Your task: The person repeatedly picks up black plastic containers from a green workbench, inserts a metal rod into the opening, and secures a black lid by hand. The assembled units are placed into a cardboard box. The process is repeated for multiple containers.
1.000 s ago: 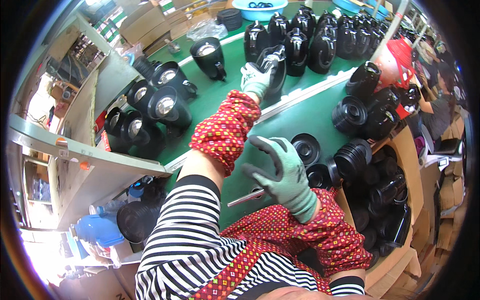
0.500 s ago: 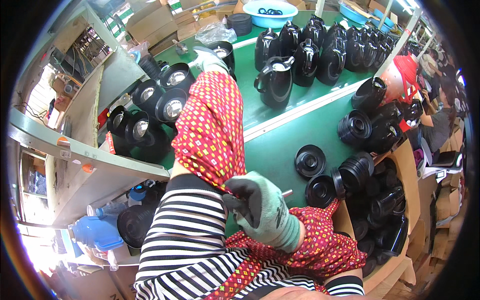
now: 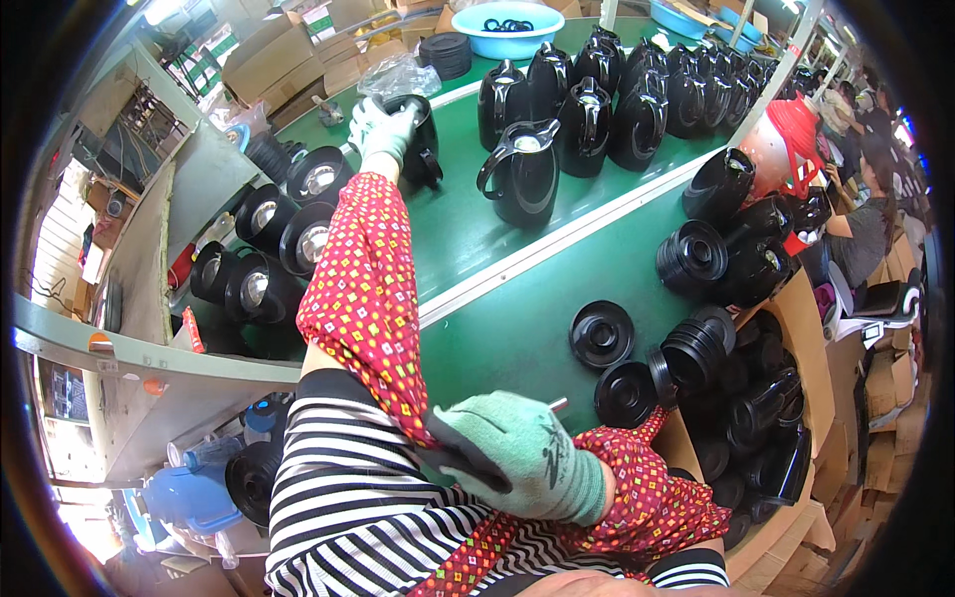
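Observation:
At the far left my left hand (image 3: 383, 134), in a pale green glove, grips the rim of a black jug body (image 3: 424, 149). Its open top faces up and its handle points toward me. My right hand (image 3: 507, 453), gloved in green with dark palm and fingers, is curled closed low in front of me. What it holds, if anything, is hidden. Just beyond it shows the end of a thin metal rod (image 3: 559, 404); I cannot tell whether it touches the hand. Alone on the green table (image 3: 477, 348) stands a lidless black jug (image 3: 527, 179) with its handle to the left.
Several black jugs (image 3: 587, 124) stand in rows behind. Open black jug bodies (image 3: 264, 214) with shiny insides lie at left. Black round lids (image 3: 602, 334) sit at right beside a cardboard box (image 3: 811, 368) of black parts. A blue basin (image 3: 507, 40) stands at the back.
My left hand has come into clearer view on the jug's rim, and the jug's handle now shows. My view has shifted slightly. The right hand has turned, its back now more visible.

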`<action>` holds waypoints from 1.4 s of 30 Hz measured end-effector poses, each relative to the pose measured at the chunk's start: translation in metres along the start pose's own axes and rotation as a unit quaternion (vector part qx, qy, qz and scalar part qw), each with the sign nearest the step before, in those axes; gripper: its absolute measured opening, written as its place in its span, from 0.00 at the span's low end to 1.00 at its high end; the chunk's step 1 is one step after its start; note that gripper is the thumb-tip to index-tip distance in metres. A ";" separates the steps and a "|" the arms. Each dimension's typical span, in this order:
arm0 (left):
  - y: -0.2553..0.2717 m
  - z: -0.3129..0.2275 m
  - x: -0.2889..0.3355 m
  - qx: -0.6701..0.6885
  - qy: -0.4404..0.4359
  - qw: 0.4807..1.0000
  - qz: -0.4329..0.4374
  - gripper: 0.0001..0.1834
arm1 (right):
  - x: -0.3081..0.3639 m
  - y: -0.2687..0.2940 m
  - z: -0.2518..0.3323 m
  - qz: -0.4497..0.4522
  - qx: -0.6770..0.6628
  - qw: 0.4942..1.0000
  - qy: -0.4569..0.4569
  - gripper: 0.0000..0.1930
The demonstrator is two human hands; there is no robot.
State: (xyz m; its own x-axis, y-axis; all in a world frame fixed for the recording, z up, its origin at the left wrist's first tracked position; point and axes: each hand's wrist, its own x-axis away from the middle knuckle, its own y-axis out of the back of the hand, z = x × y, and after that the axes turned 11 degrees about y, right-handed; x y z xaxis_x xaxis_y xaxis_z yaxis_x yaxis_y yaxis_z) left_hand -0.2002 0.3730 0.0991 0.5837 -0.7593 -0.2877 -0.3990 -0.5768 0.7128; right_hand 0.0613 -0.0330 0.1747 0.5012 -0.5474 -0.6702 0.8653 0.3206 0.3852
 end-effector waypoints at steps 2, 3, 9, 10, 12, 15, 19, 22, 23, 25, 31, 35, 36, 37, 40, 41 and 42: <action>-0.012 0.002 0.017 -0.172 -0.077 0.982 0.023 0.63 | 0.004 0.015 -0.007 -0.003 0.000 1.000 -0.004 0.26; -0.007 0.005 0.021 -0.255 -0.075 0.962 0.062 0.66 | 0.010 0.022 -0.003 -0.025 -0.039 0.997 -0.056 0.24; -0.019 0.057 0.018 -0.260 -0.150 0.952 0.056 0.40 | 0.080 0.015 -0.011 -0.077 -0.053 0.959 -0.266 0.16; -0.019 0.049 0.030 -0.235 -0.147 0.958 0.076 0.39 | 0.087 0.016 -0.010 -0.071 -0.024 0.963 -0.261 0.16; -0.006 0.052 0.046 -0.231 -0.159 0.958 0.060 0.38 | 0.083 0.023 0.001 -0.064 -0.017 0.963 -0.262 0.15; 0.024 0.051 0.079 -0.184 -0.240 0.953 0.035 0.34 | 0.088 0.026 0.004 -0.101 -0.044 0.950 -0.293 0.16; 0.109 0.050 0.154 -0.077 -0.389 0.917 0.045 0.30 | 0.089 0.033 -0.008 -0.132 0.020 0.956 -0.260 0.29; 0.194 0.026 0.230 -0.037 -0.467 0.877 0.106 0.25 | 0.072 0.024 -0.017 -0.243 -0.093 0.903 -0.341 0.41; 0.216 0.020 0.255 -0.043 -0.470 0.871 0.136 0.24 | 0.067 0.020 -0.022 -0.283 -0.141 0.874 -0.369 0.44; 0.247 0.014 0.298 -0.046 -0.492 0.851 0.178 0.22 | 0.051 0.025 -0.002 -0.302 -0.240 0.803 -0.455 0.46; 0.289 0.005 0.385 0.023 -0.603 0.740 0.297 0.22 | 0.111 0.015 0.028 -0.329 -0.338 0.794 -0.384 0.32; 0.282 0.035 0.400 0.317 -0.343 0.836 0.287 0.29 | 0.190 0.028 0.060 -0.340 -0.324 0.823 -0.319 0.32; 0.274 0.043 0.401 0.339 -0.216 0.848 0.346 0.35 | 0.208 0.035 0.069 -0.321 -0.313 0.840 -0.305 0.34; 0.253 0.071 0.400 0.355 -0.140 0.784 0.489 0.34 | 0.214 0.046 0.085 -0.302 -0.333 0.844 -0.292 0.38; 0.182 0.139 0.399 0.325 0.201 0.459 0.802 0.34 | 0.245 0.062 0.100 -0.251 -0.367 0.839 -0.313 0.42; 0.187 0.134 0.411 0.306 0.179 0.433 0.829 0.36 | 0.243 0.064 0.104 -0.242 -0.382 0.836 -0.312 0.43; 0.194 0.127 0.427 0.288 0.159 0.405 0.853 0.38 | 0.234 0.065 0.108 -0.230 -0.408 0.829 -0.306 0.44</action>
State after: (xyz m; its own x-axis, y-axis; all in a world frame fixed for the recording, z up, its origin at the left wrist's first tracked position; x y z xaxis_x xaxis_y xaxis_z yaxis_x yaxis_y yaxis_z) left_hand -0.1183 -0.1012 0.0341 -0.8635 -0.1774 0.4722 -0.4600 0.6608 -0.5930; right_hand 0.2356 -0.2239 0.1115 0.2428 -0.9665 -0.0832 0.7993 0.2479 -0.5474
